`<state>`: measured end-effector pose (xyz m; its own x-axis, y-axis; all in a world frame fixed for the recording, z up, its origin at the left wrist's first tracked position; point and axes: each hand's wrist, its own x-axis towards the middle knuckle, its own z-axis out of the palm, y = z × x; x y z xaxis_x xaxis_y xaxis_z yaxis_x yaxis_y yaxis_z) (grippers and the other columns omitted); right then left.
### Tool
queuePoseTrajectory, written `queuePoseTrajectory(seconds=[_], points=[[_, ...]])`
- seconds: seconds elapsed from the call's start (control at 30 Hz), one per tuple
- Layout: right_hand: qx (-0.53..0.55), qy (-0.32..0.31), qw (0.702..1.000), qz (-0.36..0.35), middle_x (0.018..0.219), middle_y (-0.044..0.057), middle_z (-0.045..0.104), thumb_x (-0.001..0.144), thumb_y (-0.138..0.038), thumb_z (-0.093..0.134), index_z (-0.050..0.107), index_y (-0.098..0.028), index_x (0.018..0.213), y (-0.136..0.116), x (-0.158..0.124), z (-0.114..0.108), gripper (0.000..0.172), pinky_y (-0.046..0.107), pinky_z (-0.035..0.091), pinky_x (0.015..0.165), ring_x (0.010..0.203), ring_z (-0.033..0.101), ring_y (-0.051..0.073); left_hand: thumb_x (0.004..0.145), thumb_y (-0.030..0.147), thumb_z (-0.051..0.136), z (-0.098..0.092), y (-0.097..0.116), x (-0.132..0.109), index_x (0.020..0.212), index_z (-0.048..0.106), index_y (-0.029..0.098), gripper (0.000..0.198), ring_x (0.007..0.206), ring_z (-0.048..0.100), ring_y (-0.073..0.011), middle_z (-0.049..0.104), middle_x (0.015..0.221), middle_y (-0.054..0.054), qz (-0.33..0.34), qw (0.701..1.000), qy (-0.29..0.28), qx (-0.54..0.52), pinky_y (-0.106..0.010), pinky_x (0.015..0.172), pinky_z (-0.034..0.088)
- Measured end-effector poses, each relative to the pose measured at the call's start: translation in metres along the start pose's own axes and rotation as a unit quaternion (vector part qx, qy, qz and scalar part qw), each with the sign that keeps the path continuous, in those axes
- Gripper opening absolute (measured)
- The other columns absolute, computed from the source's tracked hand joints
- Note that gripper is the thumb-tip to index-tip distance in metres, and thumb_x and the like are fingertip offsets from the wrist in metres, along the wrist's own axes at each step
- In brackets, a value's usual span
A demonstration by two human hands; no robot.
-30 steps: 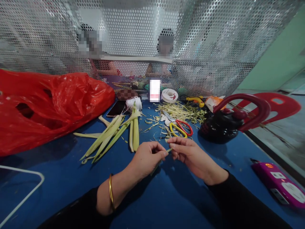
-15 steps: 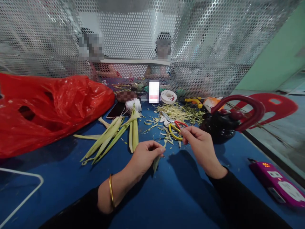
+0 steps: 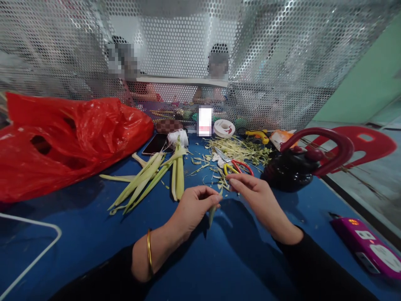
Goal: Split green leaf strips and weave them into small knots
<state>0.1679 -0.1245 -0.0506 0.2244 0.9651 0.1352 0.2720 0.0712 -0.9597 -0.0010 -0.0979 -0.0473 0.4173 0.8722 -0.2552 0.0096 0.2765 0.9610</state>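
Note:
A small folded piece of green leaf (image 3: 211,216) is pinched between the thumb and fingers of my left hand (image 3: 194,211), its end hanging below them. Close on the right, my right hand (image 3: 261,202) has thumb and forefinger brought together. Whatever lies between those fingertips is too small to make out. Just beyond the right hand, scissors (image 3: 232,162) with red and yellow handles lie with their blades pointing away. Long pale-green leaf strips (image 3: 140,179) are spread on the blue table (image 3: 194,271) left of my hands, near a white spool of thread (image 3: 180,140).
Plant cuttings (image 3: 238,148) are heaped behind the scissors. A dark kettle (image 3: 288,175) stands right, with a purple device (image 3: 366,244) nearer me. A red plastic bag (image 3: 94,129) fills the left. Two people sit beyond the perforated screen (image 3: 175,46).
My right hand has moved left and nearer to my left hand, uncovering the scissors' red handle. My left hand keeps its pinch on the leaf. The whole view has shifted slightly.

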Motion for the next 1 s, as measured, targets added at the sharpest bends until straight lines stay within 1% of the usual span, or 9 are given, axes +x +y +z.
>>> queuePoseTrajectory(seconds=[0.07, 0.13, 0.23, 0.33, 0.5, 0.63, 0.73, 0.77, 1.0], points=[[0.078, -0.066, 0.992, 0.076, 0.07, 0.002, 0.066, 0.073, -0.041, 0.068, 0.071, -0.017, 0.08, -0.003, -0.003, 0.006, 0.025, 0.029, 0.047, 0.063, 0.063, 0.059, 0.015, 0.068, 0.03, 0.072, 0.0, -0.001, -0.001, 0.067, 0.067, 0.015, 0.016, 0.058, 0.053, -0.0103, 0.062, 0.061, -0.001, 0.018, 1.0, -0.008, 0.017, -0.023, 0.058, 0.04], [0.106, -0.075, 0.987, 0.095, 0.063, -0.001, 0.062, 0.07, -0.036, 0.071, 0.069, -0.017, 0.071, -0.004, -0.005, 0.01, 0.02, 0.027, 0.045, 0.061, 0.059, 0.055, 0.013, 0.067, 0.031, 0.072, 0.001, -0.001, -0.001, 0.066, 0.067, 0.015, 0.017, 0.056, 0.051, -0.0104, 0.062, 0.06, -0.001, 0.026, 0.999, -0.017, 0.034, -0.023, 0.056, 0.039], [0.054, -0.045, 0.997, 0.042, 0.061, -0.002, 0.06, 0.07, -0.031, 0.07, 0.066, -0.018, 0.067, -0.002, -0.007, 0.012, 0.014, 0.026, 0.042, 0.059, 0.059, 0.052, 0.012, 0.066, 0.032, 0.072, 0.001, -0.003, 0.0, 0.065, 0.066, 0.015, 0.018, 0.055, 0.05, -0.0102, 0.061, 0.059, 0.0, 0.023, 0.998, -0.019, 0.048, -0.023, 0.055, 0.037], [-0.023, -0.044, 0.999, -0.019, 0.063, -0.001, 0.06, 0.074, -0.03, 0.066, 0.064, -0.018, 0.067, 0.001, -0.007, 0.013, 0.014, 0.025, 0.04, 0.057, 0.06, 0.052, 0.013, 0.065, 0.032, 0.071, 0.0, -0.004, 0.0, 0.067, 0.066, 0.015, 0.018, 0.055, 0.05, -0.01, 0.061, 0.059, 0.001, 0.008, 0.999, -0.026, 0.046, -0.022, 0.055, 0.036], [-0.1, -0.01, 0.994, -0.037, 0.053, -0.003, 0.055, 0.08, -0.039, 0.06, 0.058, -0.019, 0.064, 0.006, -0.005, 0.011, 0.026, 0.024, 0.042, 0.051, 0.051, 0.052, 0.013, 0.066, 0.034, 0.071, 0.0, -0.002, 0.0, 0.065, 0.065, 0.014, 0.02, 0.052, 0.046, -0.0083, 0.06, 0.058, 0.001, -0.005, 0.998, -0.034, 0.055, -0.021, 0.053, 0.035], [-0.24, 0.05, 0.965, -0.088, 0.065, 0.002, 0.064, 0.091, -0.038, 0.043, 0.062, -0.018, 0.081, 0.016, 0.01, -0.004, 0.03, 0.027, 0.048, 0.06, 0.063, 0.061, 0.017, 0.066, 0.033, 0.07, 0.002, -0.001, -0.002, 0.064, 0.064, 0.015, 0.019, 0.05, 0.045, -0.008, 0.058, 0.056, 0.001, -0.014, 0.999, -0.013, 0.049, -0.021, 0.05, 0.033], [-0.323, 0.084, 0.936, -0.109, 0.096, 0.011, 0.066, 0.084, -0.028, 0.053, 0.064, -0.016, 0.096, 0.03, 0.027, -0.019, 0.02, 0.035, 0.046, 0.077, 0.086, 0.061, 0.024, 0.066, 0.033, 0.07, 0.003, -0.001, -0.003, 0.064, 0.064, 0.016, 0.018, 0.048, 0.044, -0.0079, 0.058, 0.055, 0.001, -0.04, 0.999, -0.008, 0.035, -0.022, 0.047, 0.032], [-0.351, 0.081, 0.926, -0.113, 0.099, 0.013, 0.065, 0.081, -0.023, 0.056, 0.064, -0.016, 0.099, 0.035, 0.031, -0.023, 0.021, 0.037, 0.045, 0.08, 0.091, 0.06, 0.027, 0.066, 0.033, 0.07, 0.003, -0.002, -0.004, 0.064, 0.065, 0.017, 0.017, 0.047, 0.044, -0.0079, 0.059, 0.055, 0.001, -0.045, 0.998, -0.009, 0.032, -0.022, 0.047, 0.032], [-0.463, 0.047, 0.878, -0.114, 0.097, 0.017, 0.065, 0.082, -0.012, 0.051, 0.064, -0.011, 0.102, 0.053, 0.05, -0.024, 0.025, 0.037, 0.042, 0.078, 0.089, 0.059, 0.029, 0.067, 0.031, 0.07, 0.004, -0.005, -0.002, 0.063, 0.067, 0.016, 0.016, 0.05, 0.049, -0.0094, 0.062, 0.056, -0.001, -0.033, 0.999, -0.006, 0.044, -0.022, 0.051, 0.036]])
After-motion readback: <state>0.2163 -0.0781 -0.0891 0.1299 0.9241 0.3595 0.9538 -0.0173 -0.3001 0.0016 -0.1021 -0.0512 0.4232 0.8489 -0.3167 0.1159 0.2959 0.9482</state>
